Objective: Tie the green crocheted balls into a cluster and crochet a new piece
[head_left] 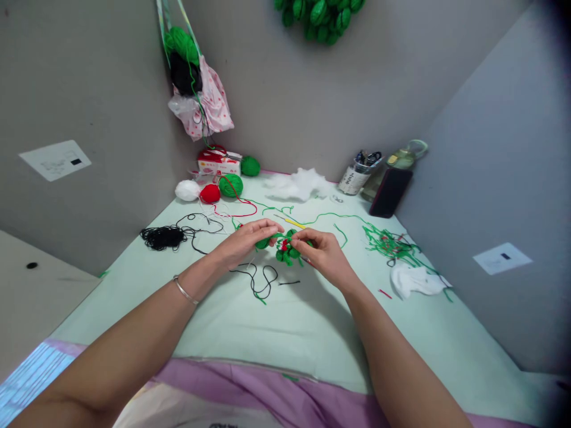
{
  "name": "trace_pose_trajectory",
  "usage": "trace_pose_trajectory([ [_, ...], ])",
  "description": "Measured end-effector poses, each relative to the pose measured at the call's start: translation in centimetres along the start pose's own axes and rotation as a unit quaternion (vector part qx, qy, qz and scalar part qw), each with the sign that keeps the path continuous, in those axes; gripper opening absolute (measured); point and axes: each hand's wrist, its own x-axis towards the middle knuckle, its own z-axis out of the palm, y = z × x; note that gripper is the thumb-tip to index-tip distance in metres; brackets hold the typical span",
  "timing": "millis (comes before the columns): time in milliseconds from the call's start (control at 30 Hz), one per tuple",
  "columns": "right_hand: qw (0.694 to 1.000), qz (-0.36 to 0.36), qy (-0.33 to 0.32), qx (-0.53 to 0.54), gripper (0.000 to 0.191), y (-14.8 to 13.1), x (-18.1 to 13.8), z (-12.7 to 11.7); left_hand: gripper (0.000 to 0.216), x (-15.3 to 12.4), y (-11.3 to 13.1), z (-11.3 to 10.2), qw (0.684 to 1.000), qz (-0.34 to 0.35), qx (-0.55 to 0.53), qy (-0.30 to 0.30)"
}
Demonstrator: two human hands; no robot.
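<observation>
Over the middle of the table, both hands grip a small green crocheted piece (288, 254) with red and white bits in it. My left hand (250, 238), palm down with a bangle at the wrist, has its fingers closed on the piece's left part. My right hand (325, 252) pinches its right side between thumb and fingers; the exact grip is partly hidden. Just beyond the hands lies a crochet hook with a yellow handle (293, 223). Loose black yarn (263, 285) curls on the table nearer me, below the piece.
At the back left are white (188, 190), red (210, 194) and green yarn balls (231, 186) beside a box (218, 164). Black yarn (163, 238) lies left. White stuffing (298, 184), a pen cup (354, 177) and a phone (391, 192) stand behind; green yarn scraps (392, 245) lie right.
</observation>
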Motion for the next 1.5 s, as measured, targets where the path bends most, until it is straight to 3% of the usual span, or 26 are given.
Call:
trace_pose_trajectory([
  [167,0.991,-0.083,0.053,-0.089,0.011,0.0,-0.2,0.3,0.03,-0.1,0.2,0.3,0.994,-0.027,0.103,-0.01],
  [333,0.979,-0.136,0.069,-0.134,0.011,0.0,-0.4,0.3,0.029,-0.1,0.3,-0.2,0.993,-0.028,0.092,-0.063],
  [433,0.976,-0.148,0.076,-0.14,0.01,0.0,-0.5,0.3,0.024,0.0,0.2,-0.4,0.995,-0.019,0.078,-0.064],
  [767,0.972,-0.163,0.093,-0.139,0.012,-0.1,-0.6,0.7,0.021,0.2,-0.2,-0.6,0.995,-0.006,0.095,-0.007],
  [1267,0.974,-0.15,0.081,-0.151,0.011,-0.3,-0.6,0.7,0.023,0.3,-0.2,-0.6,0.998,-0.031,0.046,-0.041],
  [1500,0.99,-0.086,0.071,-0.084,0.027,0.4,-0.2,0.2,0.023,0.4,-0.3,-0.8,0.998,-0.024,0.036,-0.036],
])
